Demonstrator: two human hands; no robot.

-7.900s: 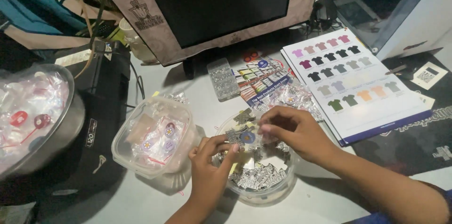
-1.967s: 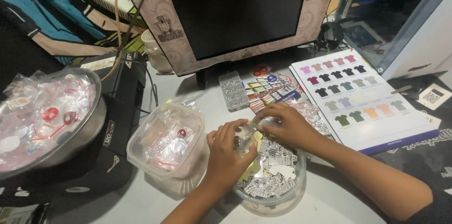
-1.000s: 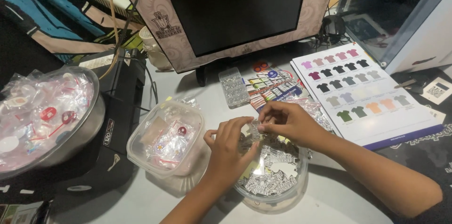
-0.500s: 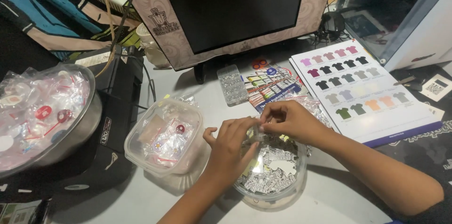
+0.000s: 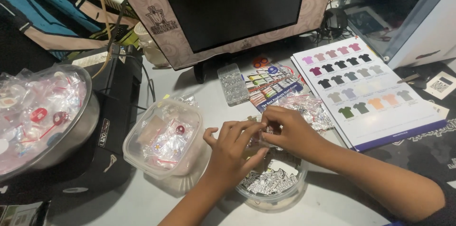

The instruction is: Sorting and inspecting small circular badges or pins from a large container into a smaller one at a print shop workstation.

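My left hand [image 5: 232, 152] and my right hand [image 5: 289, 133] meet above a round clear bowl [image 5: 270, 195] that holds several small black-and-white pieces. Between the fingertips of both hands sits a small clear plastic packet [image 5: 262, 133], mostly hidden by the fingers. To the left of my left hand stands a clear rectangular tub [image 5: 164, 140] with small wrapped items, one with a red dot. A loose pile of clear packets [image 5: 311, 109] lies just behind my right hand.
A metal bowl [image 5: 80, 126] full of wrapped items rests on a black box at the left. A monitor [image 5: 228, 7] stands behind. A shirt colour chart [image 5: 365, 88], a colourful card [image 5: 270, 83] and a clear compartment box [image 5: 232, 83] lie on the grey table.
The view shifted slightly, so things sit a little lower in frame. Both hands stay over the round bowl, fingers working the small packet; the left fingers have spread a little.
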